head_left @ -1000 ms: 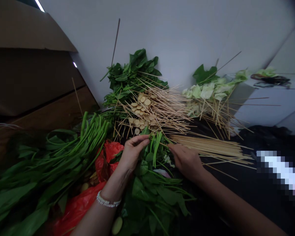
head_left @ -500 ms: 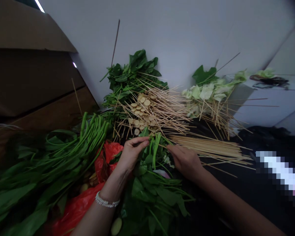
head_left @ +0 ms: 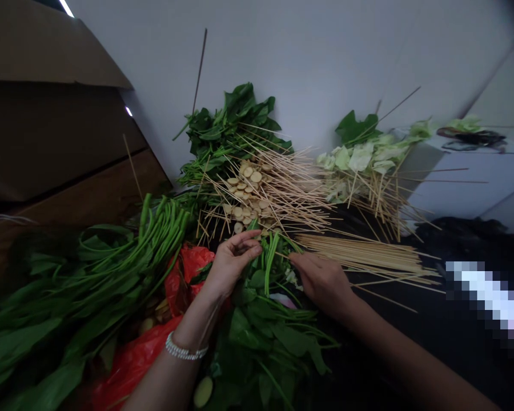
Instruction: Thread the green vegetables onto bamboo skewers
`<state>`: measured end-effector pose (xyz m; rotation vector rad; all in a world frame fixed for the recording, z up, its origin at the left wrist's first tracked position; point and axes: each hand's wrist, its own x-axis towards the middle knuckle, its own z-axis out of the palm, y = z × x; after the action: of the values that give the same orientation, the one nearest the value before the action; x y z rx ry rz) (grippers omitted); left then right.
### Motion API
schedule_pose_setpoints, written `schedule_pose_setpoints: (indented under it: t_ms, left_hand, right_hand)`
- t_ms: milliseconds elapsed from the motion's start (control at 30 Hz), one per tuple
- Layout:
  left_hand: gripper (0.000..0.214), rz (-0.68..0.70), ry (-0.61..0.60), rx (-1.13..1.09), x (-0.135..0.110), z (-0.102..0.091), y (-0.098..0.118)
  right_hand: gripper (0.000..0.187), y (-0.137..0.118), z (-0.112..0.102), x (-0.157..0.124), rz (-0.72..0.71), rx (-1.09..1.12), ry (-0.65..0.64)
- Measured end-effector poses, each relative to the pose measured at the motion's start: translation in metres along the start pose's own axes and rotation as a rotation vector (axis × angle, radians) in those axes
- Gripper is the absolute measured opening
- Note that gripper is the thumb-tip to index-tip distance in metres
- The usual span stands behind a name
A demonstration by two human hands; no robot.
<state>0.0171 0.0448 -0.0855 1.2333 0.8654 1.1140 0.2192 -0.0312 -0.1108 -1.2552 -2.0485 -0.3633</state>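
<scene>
My left hand (head_left: 235,260) is at the middle, thumb and fingers curled around some leafy greens, whose leaf shows at the fingertips. Pinched in my right hand (head_left: 321,279) is a thin bamboo skewer (head_left: 284,255), pointing left toward the left fingers. Green stems (head_left: 272,260) hang across the skewer between both hands. Below them lies a heap of loose leafy greens (head_left: 261,337). Just beyond my right hand, a bundle of bare bamboo skewers (head_left: 368,254) lies flat.
Skewered potato slices (head_left: 252,177) are piled beyond my hands, with skewered greens (head_left: 235,125) behind. Skewered cabbage (head_left: 360,157) stands at right. Long-stemmed greens (head_left: 89,285) and a red plastic bag (head_left: 141,354) fill the left. One pale slice (head_left: 203,392) lies near the front.
My left index finger has lifted slightly, widening the space above the thumb. My right hand and the skewer stay almost in place. The view has shifted a little.
</scene>
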Motion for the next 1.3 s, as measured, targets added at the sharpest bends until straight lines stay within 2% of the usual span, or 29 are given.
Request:
schedule_pose_setpoints:
  t_ms: [167,333,467,633,733,933,1000,1100,1167,1300]
  left_hand:
    - [0.04,-0.031,0.001,-0.014,-0.001,0.002,0.0]
    - [0.042,-0.059,-0.009,-0.036,-0.003,0.005,-0.001]
    - [0.044,-0.046,-0.023,-0.03,-0.003,0.005,-0.001]
    - [0.045,-0.043,-0.034,-0.003,-0.003,0.005,-0.002]
    - [0.043,-0.044,-0.05,-0.008,-0.004,0.006,-0.002]
    - [0.048,0.032,-0.023,0.024,-0.003,0.007,0.001]
    - [0.045,0.113,0.026,0.072,-0.003,0.007,0.004]
    - [0.03,0.207,0.079,0.187,-0.006,0.009,0.008]
    - [0.02,0.186,-0.041,0.282,-0.011,0.012,0.01]
    - [0.011,0.16,-0.582,0.589,-0.02,0.016,0.009]
  right_hand:
    - [0.028,-0.001,0.003,-0.002,0.012,0.005,0.025]
    - [0.023,-0.003,0.005,-0.002,0.099,0.136,-0.023]
    - [0.025,-0.003,0.006,-0.003,0.062,0.074,-0.009]
    - [0.021,-0.002,0.007,-0.003,0.106,0.173,-0.016]
    - [0.023,-0.003,0.008,-0.003,0.083,0.164,-0.016]
    - [0.02,0.006,-0.002,0.002,0.069,0.021,0.13]
    - [0.021,0.015,-0.01,0.006,0.126,-0.033,0.236]
    - [0.018,0.026,-0.021,0.012,0.237,-0.035,0.361]
    - [0.018,0.029,-0.026,0.015,0.267,-0.024,0.395]
    - [0.017,0.028,-0.026,0.015,0.252,-0.025,0.39]
